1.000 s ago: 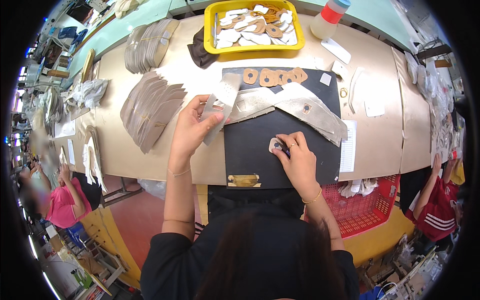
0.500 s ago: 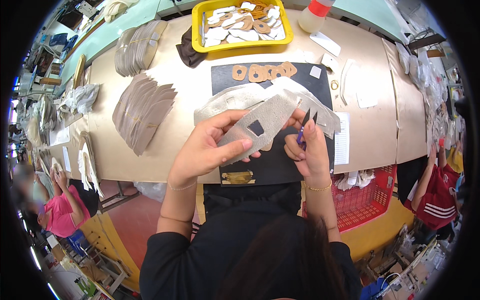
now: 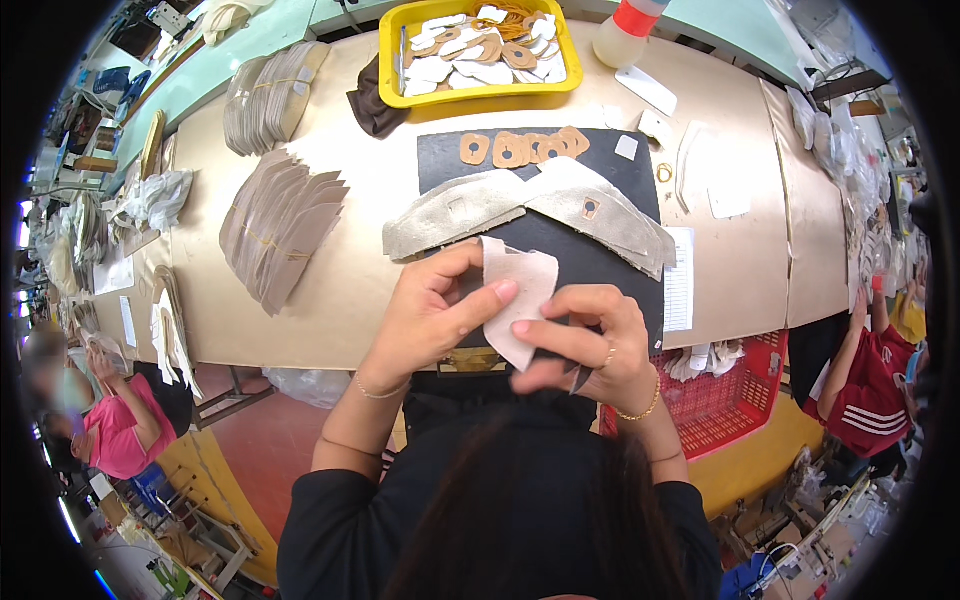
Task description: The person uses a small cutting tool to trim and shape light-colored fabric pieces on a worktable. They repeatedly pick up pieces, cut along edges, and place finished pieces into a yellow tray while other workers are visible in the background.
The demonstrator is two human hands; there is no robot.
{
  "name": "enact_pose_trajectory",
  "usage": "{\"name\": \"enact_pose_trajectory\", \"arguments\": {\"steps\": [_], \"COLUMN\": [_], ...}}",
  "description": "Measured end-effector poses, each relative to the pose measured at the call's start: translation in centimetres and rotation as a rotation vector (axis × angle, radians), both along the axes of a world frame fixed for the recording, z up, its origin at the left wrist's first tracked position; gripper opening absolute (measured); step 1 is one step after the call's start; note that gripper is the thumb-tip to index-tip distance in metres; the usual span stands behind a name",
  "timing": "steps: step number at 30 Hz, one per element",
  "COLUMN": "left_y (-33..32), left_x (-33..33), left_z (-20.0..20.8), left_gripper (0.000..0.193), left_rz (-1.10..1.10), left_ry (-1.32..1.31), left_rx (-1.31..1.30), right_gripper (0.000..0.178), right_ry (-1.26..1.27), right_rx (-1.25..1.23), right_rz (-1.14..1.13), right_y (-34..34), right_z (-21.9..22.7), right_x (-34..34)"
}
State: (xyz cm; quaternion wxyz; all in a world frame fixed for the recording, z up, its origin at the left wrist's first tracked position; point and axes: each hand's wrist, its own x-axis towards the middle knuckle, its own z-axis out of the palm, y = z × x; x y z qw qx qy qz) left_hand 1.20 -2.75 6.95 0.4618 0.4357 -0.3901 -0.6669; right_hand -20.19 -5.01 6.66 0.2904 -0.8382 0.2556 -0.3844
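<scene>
My left hand [image 3: 428,312] pinches a pale, folded piece of fabric [image 3: 524,280] between thumb and fingers, over the near part of a black mat [image 3: 632,285]. From the other side, fingertips of my right hand [image 3: 605,340] touch the same piece. A dark blade of the scissors [image 3: 580,378] shows under the right hand; their handles are hidden. Beyond both hands lie two fans of grey curved pieces, the left pile [image 3: 450,212] and the right pile [image 3: 610,212]. The right pile's top piece has a small framed cutout. Tan pieces with holes [image 3: 508,150] line the mat's far edge.
A yellow tray [image 3: 388,60] of white and tan pieces stands at the back. Bundled grey-brown pieces [image 3: 275,228] lie left. A printed sheet [image 3: 679,280] sits beside the mat, and a red basket [image 3: 740,400] stands below the table edge. Other people work at both sides.
The grey piece with the cutout, held up before, has been drawn nearer and now appears pale and folded. My right hand came down and inward; the scissors, plainly visible before, are mostly hidden.
</scene>
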Motion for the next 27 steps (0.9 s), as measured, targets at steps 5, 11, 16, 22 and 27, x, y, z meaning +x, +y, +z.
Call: {"name": "enact_pose_trajectory", "arguments": {"steps": [5,11,16,22,27], "left_y": [0.0,0.4,0.7,1.0,1.2], "left_x": [0.5,0.9,0.2,-0.2,-0.5], "left_z": [0.9,1.3,1.1,0.4,0.0], "left_gripper": [0.021,0.025,0.026,0.028,0.029], "left_rz": [-0.061,-0.139,-0.093,-0.073,-0.038], "left_ry": [-0.12,-0.138,-0.239,-0.319,-0.208], "left_rx": [-0.09,-0.105,-0.167,-0.219,-0.152], "right_gripper": [0.051,0.03,0.031,0.03,0.027], "right_ry": [-0.241,-0.057,-0.059,-0.056,-0.048], "right_rx": [0.378,0.359,0.384,0.353,0.328], "right_rz": [-0.118,-0.124,-0.185,-0.246,-0.255], "right_y": [-0.3,-0.7,-0.1,0.2,0.2], "right_z": [0.2,1.7,2.5,2.6,2.8], "right_x": [-0.8,-1.0,-0.2,0.1,0.3]}}
